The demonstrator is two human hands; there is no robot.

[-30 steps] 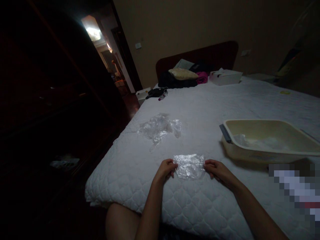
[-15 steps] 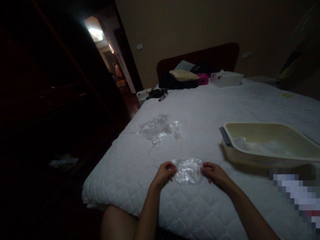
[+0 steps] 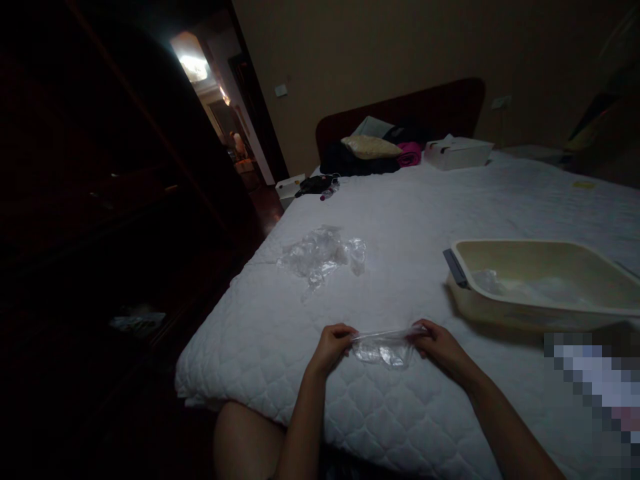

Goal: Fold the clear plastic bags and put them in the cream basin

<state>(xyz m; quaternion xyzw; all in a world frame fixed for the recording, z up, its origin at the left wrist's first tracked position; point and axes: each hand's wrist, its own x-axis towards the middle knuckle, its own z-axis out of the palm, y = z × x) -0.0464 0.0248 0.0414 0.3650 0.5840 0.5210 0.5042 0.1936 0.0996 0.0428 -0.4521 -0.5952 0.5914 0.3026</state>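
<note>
A clear plastic bag [image 3: 384,351] is stretched between my two hands, low over the near part of the bed. My left hand [image 3: 336,345] pinches its left upper corner. At the opposite corner, my right hand [image 3: 434,341] is closed on the plastic. The bag's top edge is pulled into a taut, gathered line, and its lower part hangs in shiny creases. Farther up the bed lies a loose heap of crumpled clear plastic bags [image 3: 320,257]. To the right stands a cream plastic bin [image 3: 500,303] with a grey handle, and some clear plastic lies inside it.
White quilted bedding [image 3: 400,207] covers the bed. Near the headboard [image 3: 450,107] are dark bundles, a beige pillow [image 3: 370,147], a magenta roll [image 3: 410,154] and a white box [image 3: 459,154]. A blurred-out patch [image 3: 595,373] covers something at right. An open doorway shows at upper left.
The bag was spread flat and wide; now its top edge is drawn into a tight line and its body looks narrower. My right hand has shifted slightly right. The view moved a little.
</note>
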